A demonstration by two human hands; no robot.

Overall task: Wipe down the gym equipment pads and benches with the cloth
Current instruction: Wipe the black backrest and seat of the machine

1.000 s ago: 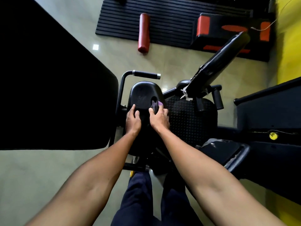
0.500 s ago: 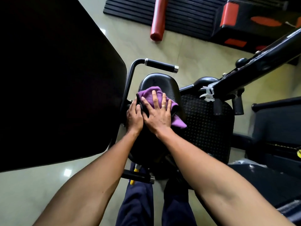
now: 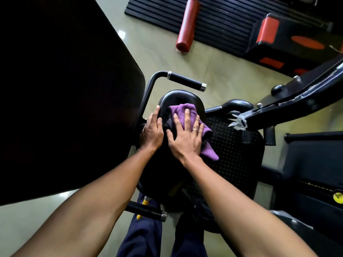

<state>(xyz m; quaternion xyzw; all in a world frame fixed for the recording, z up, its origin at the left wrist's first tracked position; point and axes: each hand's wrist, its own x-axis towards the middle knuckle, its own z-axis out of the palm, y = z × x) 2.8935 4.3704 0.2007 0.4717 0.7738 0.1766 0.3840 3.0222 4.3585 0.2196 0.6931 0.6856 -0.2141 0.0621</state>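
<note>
A black padded seat (image 3: 181, 98) stands in the middle of the view, rounded at its far end. A purple cloth (image 3: 182, 112) lies bunched on it, one corner hanging off the right side. My right hand (image 3: 184, 136) presses flat on the cloth with fingers spread and straight. My left hand (image 3: 152, 131) rests on the seat's left edge, fingers laid along the rim; what the fingertips do below the rim is hidden.
A large black pad (image 3: 61, 93) fills the left. A handle bar (image 3: 185, 81) juts out beyond the seat. A studded footplate (image 3: 232, 154) and machine arm (image 3: 289, 106) lie right. A red roller (image 3: 187, 25) sits on a ribbed mat (image 3: 222, 21) far off.
One second ago my right hand held the cloth bunched small. It has since spread flat over the cloth on the seat. My left hand stayed on the seat's left edge.
</note>
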